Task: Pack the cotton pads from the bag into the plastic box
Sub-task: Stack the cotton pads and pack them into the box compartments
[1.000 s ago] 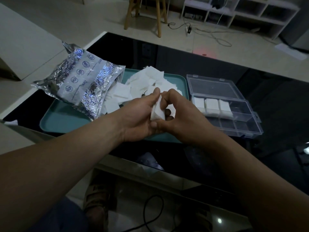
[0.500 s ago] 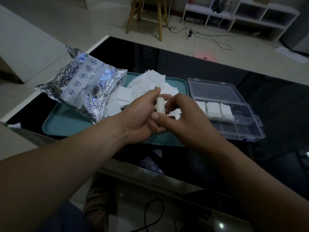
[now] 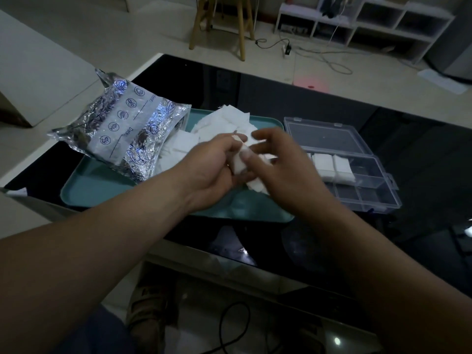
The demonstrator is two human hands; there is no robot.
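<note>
I saw the left hand (image 3: 217, 167) curled round a small stack (image 3: 238, 166) of pads over the tray (image 3: 102, 192). The right hand (image 3: 288, 175) had its thumb laid on that stack, its other fingers loose and spread (slightly blurred). Loose pads (image 3: 224, 123) lay heaped on the tray at the mouth of the bag (image 3: 127, 131). The box (image 3: 370, 200), lid open, sat just right of the tray, with pads in its far row.

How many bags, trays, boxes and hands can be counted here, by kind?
Foil bag: 1
Teal tray: 1
Clear plastic box: 1
Hands: 2 (left hand, right hand)
Cotton pads: overlapping, not countable
Total counted: 5
</note>
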